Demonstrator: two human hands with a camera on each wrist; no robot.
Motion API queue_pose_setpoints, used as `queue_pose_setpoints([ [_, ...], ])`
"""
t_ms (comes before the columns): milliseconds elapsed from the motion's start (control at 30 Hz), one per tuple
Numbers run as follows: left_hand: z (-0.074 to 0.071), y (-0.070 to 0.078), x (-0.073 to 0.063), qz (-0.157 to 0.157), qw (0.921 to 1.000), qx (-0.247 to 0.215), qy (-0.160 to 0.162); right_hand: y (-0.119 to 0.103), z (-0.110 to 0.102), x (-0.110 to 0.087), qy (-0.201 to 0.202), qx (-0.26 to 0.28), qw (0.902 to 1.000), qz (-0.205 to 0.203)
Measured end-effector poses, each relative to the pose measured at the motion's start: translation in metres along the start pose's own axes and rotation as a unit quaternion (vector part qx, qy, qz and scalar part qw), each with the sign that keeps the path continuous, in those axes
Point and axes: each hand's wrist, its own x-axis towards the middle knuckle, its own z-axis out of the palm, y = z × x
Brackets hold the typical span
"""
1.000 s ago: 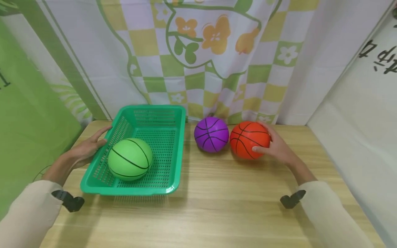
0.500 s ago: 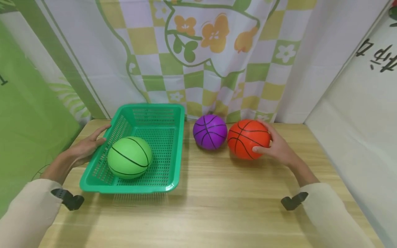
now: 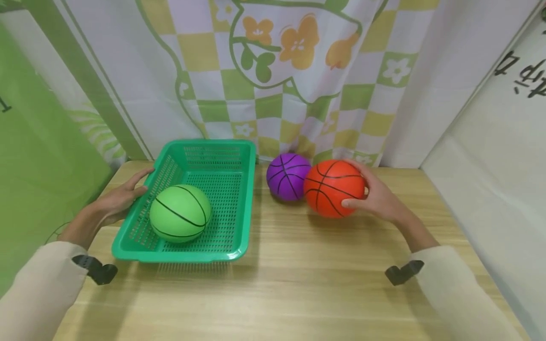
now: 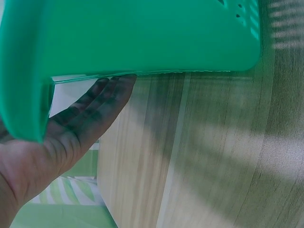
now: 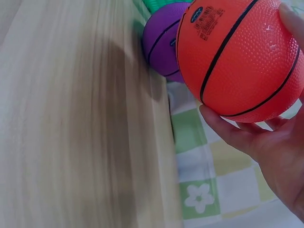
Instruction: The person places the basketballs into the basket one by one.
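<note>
My right hand grips a red toy basketball, thumb on the near side and fingers round the far side. In the right wrist view the red ball is held off the tabletop. It overlaps a purple basketball on its left; whether they touch I cannot tell. My left hand rests against the left side of a green plastic basket. In the left wrist view its straight fingers lie against the outer wall under the rim. A light green basketball sits inside the basket.
The wooden table has its back edge along a checked, flowered curtain. A white wall panel bounds the right side and a green one the left.
My right hand has moved left with the red basketball, raising it a little, and the ball now partly covers the purple one. My left hand and the basket have stayed put.
</note>
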Motion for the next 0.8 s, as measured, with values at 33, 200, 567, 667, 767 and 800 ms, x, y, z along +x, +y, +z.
queue_pose_setpoints([
  [33,0.0,0.0,0.0,-0.001,1.0,-0.001,0.001,-0.002,0.001,0.001,-0.002,0.0,1.0,-0.003],
  [200,0.001,0.001,0.0,0.002,1.0,-0.001,-0.001,-0.009,0.003,0.008,-0.009,-0.003,0.9998,-0.016],
  [567,0.0,-0.001,0.003,0.001,1.0,-0.006,0.001,-0.023,0.009,0.017,-0.015,0.0,0.9992,-0.038],
  [667,0.0,-0.001,0.002,0.0,1.0,-0.005,0.002,-0.026,0.011,0.021,-0.021,0.009,0.9988,-0.044],
  [767,0.0,-0.001,0.002,0.0,1.0,-0.004,0.003,-0.029,0.013,0.024,-0.023,0.012,0.9986,-0.047],
  [800,0.0,-0.001,0.002,0.0,1.0,-0.004,0.003,-0.03,0.014,0.025,-0.023,0.013,0.9986,-0.047],
])
